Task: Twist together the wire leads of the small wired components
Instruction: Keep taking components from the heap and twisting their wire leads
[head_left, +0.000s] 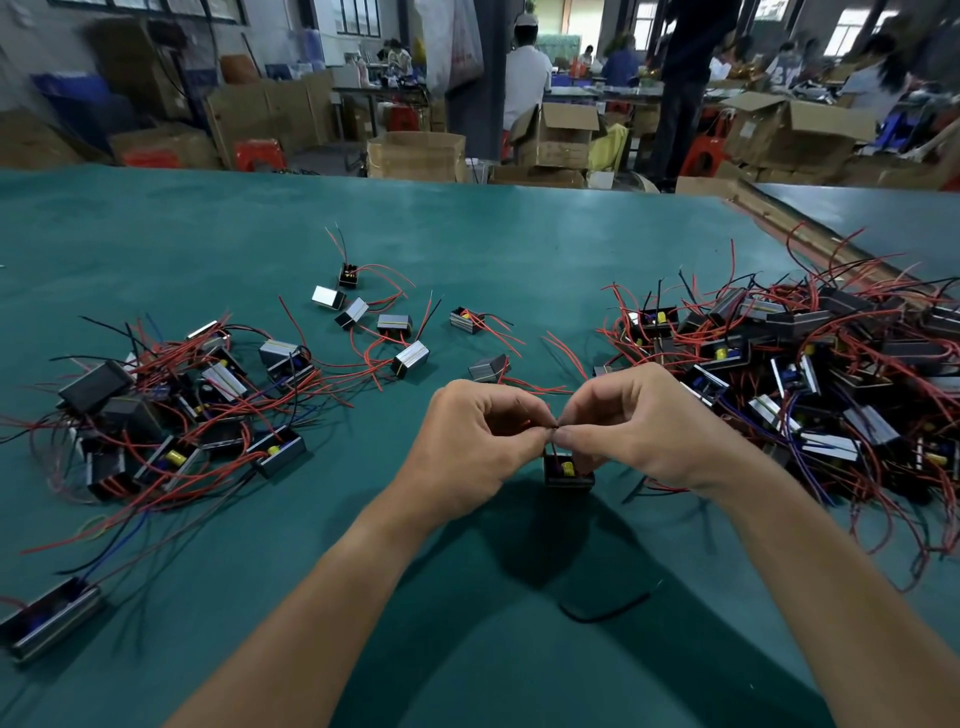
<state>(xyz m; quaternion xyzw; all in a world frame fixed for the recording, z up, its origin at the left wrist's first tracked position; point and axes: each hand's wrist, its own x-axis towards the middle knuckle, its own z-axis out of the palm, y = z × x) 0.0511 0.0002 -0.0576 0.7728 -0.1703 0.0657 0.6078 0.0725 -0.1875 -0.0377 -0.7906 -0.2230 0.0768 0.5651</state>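
Head view: left hand (475, 426) and right hand (631, 421) meet fingertip to fingertip, both pinching the thin red wire leads (554, 441) rising from a small black box component with a yellow capacitor (568, 472), just above the green felt desk (467, 234), between two heaps of like components.

Centre frame: thin red and dark wire leads (555, 427) mostly covered where left hand (480, 441) and right hand (641, 423) pinch them; whether they are twisted is unreadable. Just below, small black box component with yellow capacitor (569, 472), sides hidden behind fingers. Lower left: long black open-topped component (49, 618) cut by frame edge. Right: heap of black wired components (831, 374) runs off the edge. Top: background workers (524, 78) blurred.
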